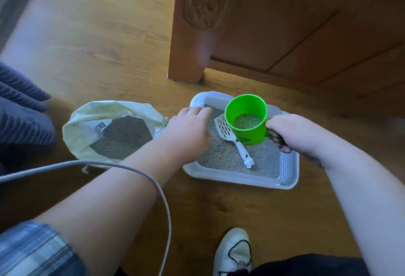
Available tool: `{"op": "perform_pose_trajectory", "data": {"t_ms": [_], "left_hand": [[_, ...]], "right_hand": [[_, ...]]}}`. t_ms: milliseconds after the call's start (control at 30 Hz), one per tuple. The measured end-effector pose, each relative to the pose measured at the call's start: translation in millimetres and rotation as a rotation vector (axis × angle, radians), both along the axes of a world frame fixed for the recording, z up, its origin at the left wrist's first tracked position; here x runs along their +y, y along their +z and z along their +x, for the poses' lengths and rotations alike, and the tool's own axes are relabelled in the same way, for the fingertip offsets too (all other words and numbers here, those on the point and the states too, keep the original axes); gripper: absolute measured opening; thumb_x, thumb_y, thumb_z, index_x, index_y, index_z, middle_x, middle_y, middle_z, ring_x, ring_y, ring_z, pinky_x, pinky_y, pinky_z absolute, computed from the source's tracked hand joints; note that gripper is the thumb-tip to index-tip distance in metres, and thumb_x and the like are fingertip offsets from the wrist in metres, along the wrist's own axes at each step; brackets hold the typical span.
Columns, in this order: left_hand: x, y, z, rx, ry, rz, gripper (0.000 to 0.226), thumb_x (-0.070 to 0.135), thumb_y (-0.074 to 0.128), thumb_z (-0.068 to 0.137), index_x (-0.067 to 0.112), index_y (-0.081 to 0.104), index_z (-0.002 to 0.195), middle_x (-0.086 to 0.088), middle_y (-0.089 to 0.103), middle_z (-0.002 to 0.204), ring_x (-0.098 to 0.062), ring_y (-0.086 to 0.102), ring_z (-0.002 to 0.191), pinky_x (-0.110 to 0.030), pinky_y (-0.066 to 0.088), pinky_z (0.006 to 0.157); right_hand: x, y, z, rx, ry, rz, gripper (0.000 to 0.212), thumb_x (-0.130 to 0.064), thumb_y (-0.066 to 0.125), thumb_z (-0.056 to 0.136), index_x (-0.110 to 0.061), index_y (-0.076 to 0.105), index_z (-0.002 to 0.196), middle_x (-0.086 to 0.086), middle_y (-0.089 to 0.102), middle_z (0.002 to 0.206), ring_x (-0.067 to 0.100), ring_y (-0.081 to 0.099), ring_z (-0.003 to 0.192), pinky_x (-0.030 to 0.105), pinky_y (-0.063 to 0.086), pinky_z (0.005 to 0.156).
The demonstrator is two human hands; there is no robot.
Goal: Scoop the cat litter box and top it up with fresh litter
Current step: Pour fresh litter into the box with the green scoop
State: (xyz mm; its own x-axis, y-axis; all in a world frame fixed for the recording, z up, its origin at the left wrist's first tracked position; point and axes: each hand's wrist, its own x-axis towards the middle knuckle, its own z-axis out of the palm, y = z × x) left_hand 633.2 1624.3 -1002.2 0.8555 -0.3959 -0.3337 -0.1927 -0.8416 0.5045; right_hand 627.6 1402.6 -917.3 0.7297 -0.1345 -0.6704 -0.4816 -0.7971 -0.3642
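A white litter box [241,178] sits on the wooden floor, holding grey litter. A white slotted scoop [232,137] lies in the litter, handle toward me. My right hand [293,132] grips the handle of a green cup [247,120] that holds some litter, upright above the far part of the box. My left hand [188,128] hovers over the box's left edge with fingers loosely curled, holding nothing that I can see. To the left stands an open pale-yellow litter bag [87,120] with dark grey litter inside.
A wooden cabinet [285,23] stands just behind the box, its leg near the box's far corner. A grey cable [162,199] loops over my left forearm. A white shoe [233,251] is at the bottom. Dark striped fabric [19,109] lies far left.
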Motion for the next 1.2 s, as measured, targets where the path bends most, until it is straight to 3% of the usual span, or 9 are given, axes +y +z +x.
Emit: {"op": "perform_pose_trajectory", "data": {"t_ms": [133,267,467,633,700,833,933,1100,1200], "left_hand": [[-15.1,-9.1,-4.1,0.088,-0.063,0.057,0.060,0.024,0.047,0.091,0.021,0.029,0.148,-0.004,0.038,0.151,-0.029,0.030,0.140,-0.047,0.033,0.111],[-15.2,-15.4,-2.1,0.181,-0.064,0.106,0.061,0.028,0.046,0.092,0.021,0.027,0.149,-0.007,0.038,0.150,-0.032,0.032,0.139,-0.047,0.033,0.112],[-15.2,-20.0,-4.4,0.307,-0.130,0.169,0.051,0.027,0.046,0.091,0.017,0.037,0.141,-0.012,0.047,0.138,-0.035,0.042,0.128,-0.049,0.040,0.104],[-6.7,-18.6,-6.3,0.323,-0.124,0.148,0.049,0.029,0.047,0.094,0.017,0.038,0.140,-0.012,0.048,0.137,-0.035,0.046,0.125,-0.046,0.042,0.102],[-0.6,-15.3,-5.0,0.319,-0.099,0.158,0.048,0.033,0.047,0.095,0.017,0.039,0.140,-0.013,0.048,0.137,-0.036,0.048,0.124,-0.045,0.043,0.100],[7.3,-10.4,-5.5,0.326,-0.078,0.166,0.048,0.032,0.046,0.096,0.018,0.038,0.141,-0.013,0.047,0.137,-0.035,0.052,0.121,-0.045,0.045,0.099],[8.4,-8.0,-7.1,0.322,-0.082,0.165,0.049,0.031,0.047,0.096,0.019,0.038,0.142,-0.012,0.047,0.138,-0.034,0.052,0.122,-0.044,0.045,0.098],[-0.5,-9.0,-11.2,0.334,-0.107,0.134,0.047,0.029,0.046,0.096,0.020,0.038,0.142,-0.010,0.050,0.134,-0.032,0.054,0.116,-0.043,0.046,0.096],[-7.1,-10.4,-11.4,0.343,-0.126,0.122,0.048,0.030,0.046,0.096,0.021,0.038,0.142,-0.009,0.050,0.134,-0.032,0.055,0.115,-0.044,0.046,0.097]], "right_hand": [[-29.0,-6.2,-14.3,0.082,0.143,-0.214,0.038,-0.037,0.041,0.101,-0.012,0.051,0.074,0.004,0.055,0.069,0.024,0.051,0.065,0.035,0.039,0.066],[-42.1,-18.6,-22.4,0.142,0.201,-0.352,0.036,-0.038,0.035,0.105,-0.013,0.060,0.098,0.011,0.065,0.096,0.028,0.061,0.091,0.037,0.049,0.083],[-27.3,-26.7,-20.0,0.185,0.368,-0.453,0.030,-0.043,0.037,0.105,-0.024,0.047,0.084,-0.004,0.052,0.080,0.024,0.053,0.084,0.034,0.037,0.066],[-3.6,-37.4,-8.6,0.169,0.440,-0.500,0.035,-0.046,0.041,0.103,-0.022,0.051,0.080,0.001,0.057,0.085,0.025,0.056,0.083,0.031,0.036,0.060],[3.2,-37.2,-0.6,0.186,0.457,-0.538,0.034,-0.047,0.042,0.103,-0.020,0.054,0.085,0.005,0.061,0.093,0.026,0.057,0.087,0.031,0.039,0.065],[17.1,-36.3,13.7,0.268,0.491,-0.592,0.042,-0.048,0.041,0.103,-0.013,0.063,0.115,0.010,0.067,0.114,0.031,0.061,0.105,0.032,0.043,0.076],[23.6,-37.0,20.0,0.329,0.530,-0.613,0.049,-0.049,0.039,0.104,-0.013,0.060,0.130,0.011,0.064,0.126,0.031,0.059,0.114,0.033,0.045,0.085],[7.3,-48.2,23.8,0.360,0.514,-0.676,0.057,-0.056,0.041,0.100,-0.010,0.064,0.123,0.011,0.066,0.121,0.032,0.061,0.110,0.030,0.047,0.088],[-21.7,-53.8,25.1,0.366,0.433,-0.760,0.069,-0.070,0.046,0.088,-0.015,0.064,0.123,0.011,0.065,0.123,0.035,0.061,0.110,0.045,0.051,0.095]]}}
